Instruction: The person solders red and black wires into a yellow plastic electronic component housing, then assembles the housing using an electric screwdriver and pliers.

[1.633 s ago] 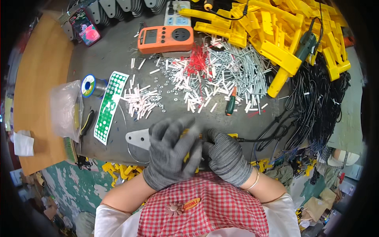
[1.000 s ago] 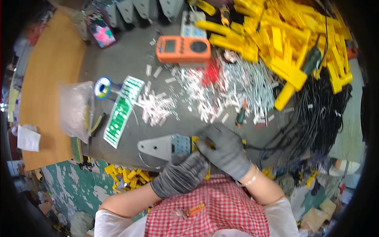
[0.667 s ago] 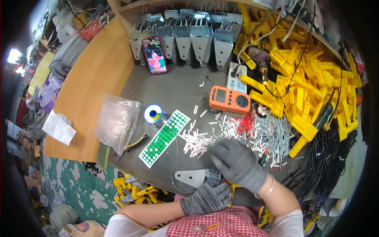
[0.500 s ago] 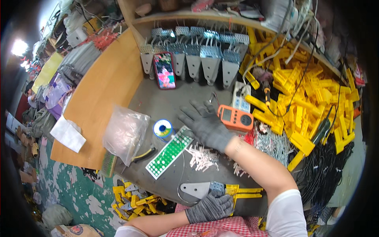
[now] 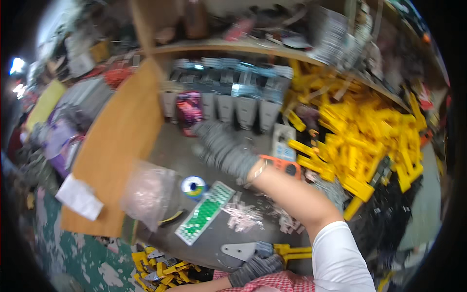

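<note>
My right hand [image 5: 224, 150], in a grey knit glove, reaches across the workbench with its fingers stretched out, somewhat blurred. Its fingertips are at the lower edge of a phone [image 5: 189, 109] in a red case, which leans against a row of grey metal brackets [image 5: 245, 113]; whether they touch cannot be made out. At the bench's near edge my left hand [image 5: 256, 269], gloved too, is closed at a grey metal bracket [image 5: 238, 250] joined to a yellow plastic part [image 5: 294, 252]. Its fingertips are partly hidden.
Mid-bench lie a green-and-white perforated board [image 5: 205, 213], a solder spool [image 5: 193, 187], small pale pieces [image 5: 242, 216] and a clear bag [image 5: 149, 194]. An orange meter [image 5: 291, 168] sits partly behind my right arm, beside a power strip [image 5: 283, 141]. Yellow plastic parts [image 5: 362, 141] heap up on the right.
My right hand has moved left and away from me, from beside the orange meter to the phone. The whole view has shifted, with things sitting lower. My left hand stays at the bracket.
</note>
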`<state>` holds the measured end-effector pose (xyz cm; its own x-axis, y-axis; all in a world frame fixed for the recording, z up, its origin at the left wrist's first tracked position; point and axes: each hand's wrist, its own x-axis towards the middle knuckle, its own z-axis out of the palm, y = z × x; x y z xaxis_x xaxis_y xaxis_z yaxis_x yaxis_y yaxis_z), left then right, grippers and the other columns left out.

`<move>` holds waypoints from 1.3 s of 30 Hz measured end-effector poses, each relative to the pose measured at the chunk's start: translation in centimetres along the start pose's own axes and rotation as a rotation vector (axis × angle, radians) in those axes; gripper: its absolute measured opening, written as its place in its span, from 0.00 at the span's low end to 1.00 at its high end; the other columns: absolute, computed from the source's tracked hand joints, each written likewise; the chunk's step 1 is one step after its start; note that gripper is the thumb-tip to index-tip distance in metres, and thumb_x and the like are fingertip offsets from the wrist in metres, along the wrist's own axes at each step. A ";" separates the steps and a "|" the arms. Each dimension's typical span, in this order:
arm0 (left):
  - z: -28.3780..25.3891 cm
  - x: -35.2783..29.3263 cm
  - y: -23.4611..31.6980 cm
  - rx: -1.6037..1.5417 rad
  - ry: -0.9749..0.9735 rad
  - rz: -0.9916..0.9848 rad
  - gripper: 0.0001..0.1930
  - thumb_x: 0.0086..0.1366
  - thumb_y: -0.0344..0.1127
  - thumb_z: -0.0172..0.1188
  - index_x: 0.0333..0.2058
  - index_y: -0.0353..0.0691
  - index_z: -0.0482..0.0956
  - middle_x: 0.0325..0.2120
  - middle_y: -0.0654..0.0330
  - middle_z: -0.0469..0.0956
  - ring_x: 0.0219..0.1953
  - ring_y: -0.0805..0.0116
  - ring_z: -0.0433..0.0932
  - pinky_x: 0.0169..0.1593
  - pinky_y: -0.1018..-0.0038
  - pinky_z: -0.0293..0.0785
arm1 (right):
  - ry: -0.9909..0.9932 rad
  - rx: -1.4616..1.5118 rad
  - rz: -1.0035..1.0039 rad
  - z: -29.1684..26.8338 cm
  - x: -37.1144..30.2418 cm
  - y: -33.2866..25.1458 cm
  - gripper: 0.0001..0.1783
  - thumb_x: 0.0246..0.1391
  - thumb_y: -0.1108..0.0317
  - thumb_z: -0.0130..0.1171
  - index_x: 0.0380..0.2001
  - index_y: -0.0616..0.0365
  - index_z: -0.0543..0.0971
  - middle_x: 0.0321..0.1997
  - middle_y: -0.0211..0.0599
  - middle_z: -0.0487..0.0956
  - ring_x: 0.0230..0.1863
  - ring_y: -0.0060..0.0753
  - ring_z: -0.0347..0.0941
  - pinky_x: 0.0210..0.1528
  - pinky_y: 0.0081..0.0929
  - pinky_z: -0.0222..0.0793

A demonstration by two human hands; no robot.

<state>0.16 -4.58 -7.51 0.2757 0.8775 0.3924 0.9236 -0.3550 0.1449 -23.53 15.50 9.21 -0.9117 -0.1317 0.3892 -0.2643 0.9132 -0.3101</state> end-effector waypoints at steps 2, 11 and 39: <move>1.2 -0.2 0.6 -0.006 0.041 -0.063 0.16 0.58 0.41 0.56 0.45 0.50 0.79 0.47 0.63 0.78 0.51 0.66 0.75 0.43 0.64 0.76 | -0.153 0.089 -0.052 -2.8 -6.8 -3.4 0.20 0.58 0.56 0.59 0.47 0.59 0.78 0.48 0.48 0.77 0.48 0.52 0.74 0.52 0.45 0.71; -4.5 2.2 0.5 -0.033 0.030 -0.209 0.14 0.56 0.46 0.62 0.35 0.45 0.83 0.39 0.61 0.82 0.40 0.65 0.79 0.37 0.59 0.72 | 0.165 -1.019 0.807 -11.2 -35.8 4.1 0.42 0.39 0.55 0.70 0.61 0.52 0.72 0.66 0.45 0.69 0.70 0.60 0.53 0.70 0.58 0.45; -4.1 3.3 0.5 -0.076 0.088 -0.150 0.11 0.53 0.42 0.65 0.32 0.45 0.84 0.39 0.60 0.82 0.43 0.63 0.78 0.41 0.61 0.71 | 0.278 -0.349 0.636 -5.0 -39.9 0.4 0.27 0.52 0.64 0.67 0.53 0.58 0.71 0.46 0.45 0.76 0.46 0.49 0.75 0.51 0.41 0.73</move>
<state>0.43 -3.14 -2.44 0.1087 0.8922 0.4383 0.9291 -0.2480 0.2743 14.28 23.06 -2.11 -0.7303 0.5182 0.4451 0.4400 0.8552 -0.2739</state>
